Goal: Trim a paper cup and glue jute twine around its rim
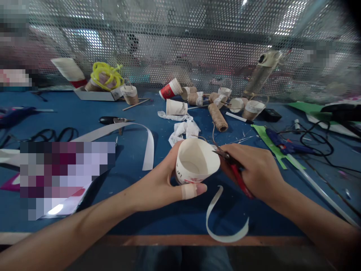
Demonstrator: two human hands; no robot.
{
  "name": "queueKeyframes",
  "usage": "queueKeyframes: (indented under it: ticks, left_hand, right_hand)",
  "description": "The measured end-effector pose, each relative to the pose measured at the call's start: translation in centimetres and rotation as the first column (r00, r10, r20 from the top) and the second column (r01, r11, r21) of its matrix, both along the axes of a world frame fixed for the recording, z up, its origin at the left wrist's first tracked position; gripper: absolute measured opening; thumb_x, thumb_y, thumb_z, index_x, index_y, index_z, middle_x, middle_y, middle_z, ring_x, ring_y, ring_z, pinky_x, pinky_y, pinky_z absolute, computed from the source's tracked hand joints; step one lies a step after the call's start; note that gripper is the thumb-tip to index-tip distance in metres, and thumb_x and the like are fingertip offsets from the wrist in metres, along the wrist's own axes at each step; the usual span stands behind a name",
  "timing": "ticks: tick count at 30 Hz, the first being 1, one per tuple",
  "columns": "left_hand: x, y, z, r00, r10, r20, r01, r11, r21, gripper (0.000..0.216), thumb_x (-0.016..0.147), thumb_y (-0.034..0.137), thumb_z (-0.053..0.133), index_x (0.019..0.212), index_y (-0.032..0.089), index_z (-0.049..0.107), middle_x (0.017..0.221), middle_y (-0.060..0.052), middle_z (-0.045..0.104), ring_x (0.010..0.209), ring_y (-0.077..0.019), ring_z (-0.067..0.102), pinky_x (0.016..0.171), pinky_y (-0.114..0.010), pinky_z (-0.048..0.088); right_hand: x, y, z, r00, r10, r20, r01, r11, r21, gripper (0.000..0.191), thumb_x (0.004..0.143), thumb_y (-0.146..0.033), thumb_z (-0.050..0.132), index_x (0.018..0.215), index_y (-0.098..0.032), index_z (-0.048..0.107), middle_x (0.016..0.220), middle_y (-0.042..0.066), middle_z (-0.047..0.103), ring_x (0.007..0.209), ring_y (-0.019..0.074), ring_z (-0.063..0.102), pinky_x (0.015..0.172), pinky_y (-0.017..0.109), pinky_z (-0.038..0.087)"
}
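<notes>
My left hand (160,190) is wrapped round a white paper cup (199,160) with printed markings, its open top facing me. A pale tape or bandage covers part of the thumb. My right hand (255,163) grips red-handled scissors (238,175), whose pointed blades are at the cup's right rim. Whether the blades are cutting into the paper cannot be made out. Below the cup, a curled paper strip (210,222) lies near the front edge of the blue table (158,218).
Behind the cup are crumpled white lace (184,130), a twine spool (218,117), paper cups (176,107) and several twine-wrapped cups (254,110). A glue gun (284,143) and black cables lie right. On the left are a long white strip (149,146) and black-handled pliers (108,120).
</notes>
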State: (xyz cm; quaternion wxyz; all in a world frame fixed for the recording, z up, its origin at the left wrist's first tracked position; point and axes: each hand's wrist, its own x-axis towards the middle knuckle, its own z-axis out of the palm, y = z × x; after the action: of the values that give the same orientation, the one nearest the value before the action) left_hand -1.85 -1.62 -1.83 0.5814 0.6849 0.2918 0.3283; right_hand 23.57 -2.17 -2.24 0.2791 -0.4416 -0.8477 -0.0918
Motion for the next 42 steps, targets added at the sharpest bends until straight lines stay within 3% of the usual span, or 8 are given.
queueKeyframes:
  ticks: [4,8,14,18,22,28,33,42]
  left_hand:
    - [0.1,0.0,0.0,1.000,0.010,-0.014,-0.009,0.998,0.069,0.059,0.084,0.026,0.081,0.135,0.032,0.052,0.117,-0.001,0.065,0.103,-0.0179,0.065,0.087,-0.026,0.057]
    - [0.5,0.4,-0.6,0.992,0.127,0.023,-0.129,0.972,0.196,0.061,0.074,0.023,0.089,0.122,0.028,0.053,0.117,-0.001,0.064,0.105,-0.0197,0.067,0.082,-0.026,0.058]
    - [0.2,0.2,-1.5,0.927,0.370,-0.064,-0.284,0.803,0.524,0.072,0.068,0.018,0.090,0.126,0.029,0.049,0.123,-0.004,0.064,0.111,-0.0275,0.066,0.089,-0.036,0.056]
    - [0.0,0.1,-1.3,0.908,0.403,-0.110,-0.242,0.721,0.650,0.070,0.073,0.022,0.086,0.129,0.029,0.046,0.125,-0.006,0.067,0.109,-0.0291,0.069,0.087,-0.037,0.058]
    - [0.1,0.3,-1.4,0.914,0.400,-0.066,-0.219,0.624,0.750,0.072,0.078,0.017,0.079,0.137,0.029,0.041,0.132,-0.009,0.064,0.118,-0.0302,0.065,0.096,-0.040,0.056]
    - [0.0,0.3,-1.3,0.954,0.252,-0.160,-0.042,0.643,0.765,0.075,0.083,0.014,0.069,0.147,0.024,0.032,0.141,-0.016,0.051,0.132,-0.0348,0.053,0.108,-0.051,0.048]
    - [0.0,0.3,-1.5,0.944,0.301,-0.133,-0.085,0.613,0.786,0.069,0.081,0.014,0.074,0.139,0.025,0.039,0.132,-0.015,0.052,0.123,-0.0328,0.058,0.101,-0.047,0.053]
    - [0.2,0.3,-2.0,0.949,0.284,-0.135,-0.081,0.636,0.767,0.069,0.081,0.014,0.073,0.139,0.027,0.038,0.132,-0.013,0.063,0.120,-0.0326,0.065,0.096,-0.047,0.055]
  right_hand:
    - [0.0,-0.1,0.1,1.000,0.011,-0.010,-0.011,1.000,-0.023,0.022,0.088,-0.009,0.056,0.102,-0.020,0.068,0.085,0.004,0.077,0.072,0.0196,0.071,0.061,0.028,0.044]
    - [-0.1,-0.3,0.1,0.999,0.032,-0.003,-0.032,0.998,-0.058,0.034,0.084,-0.004,0.057,0.111,-0.021,0.067,0.101,0.004,0.079,0.087,0.0215,0.074,0.069,0.030,0.048]
    - [-0.7,-0.4,0.3,1.000,0.013,0.020,-0.013,1.000,-0.022,0.027,0.085,-0.012,0.060,0.110,-0.019,0.067,0.098,0.006,0.079,0.087,0.0233,0.075,0.065,0.030,0.048]
    - [-1.1,-0.6,0.4,1.000,-0.003,0.030,0.004,1.000,-0.024,0.027,0.086,-0.014,0.059,0.110,-0.021,0.067,0.099,0.005,0.079,0.089,0.0230,0.076,0.065,0.030,0.049]
    - [-1.0,-0.7,0.3,1.000,-0.004,0.026,0.005,0.999,-0.043,0.027,0.084,-0.015,0.063,0.110,-0.021,0.066,0.097,0.004,0.079,0.086,0.0224,0.075,0.067,0.030,0.050]
    - [-0.3,-0.6,-0.1,0.994,-0.079,0.069,0.084,0.994,-0.063,0.036,0.084,-0.005,0.057,0.115,-0.021,0.066,0.105,0.006,0.079,0.090,0.0276,0.076,0.067,0.033,0.050]
    - [-0.7,-0.6,0.0,0.996,-0.069,0.052,0.073,0.995,-0.062,0.029,0.087,-0.011,0.059,0.113,-0.022,0.067,0.102,0.005,0.080,0.088,0.0264,0.076,0.065,0.032,0.050]
    - [-0.6,-0.7,-0.2,0.995,-0.051,0.084,0.052,0.999,-0.004,0.032,0.089,-0.010,0.054,0.116,-0.021,0.067,0.105,0.007,0.080,0.091,0.0265,0.077,0.064,0.032,0.051]
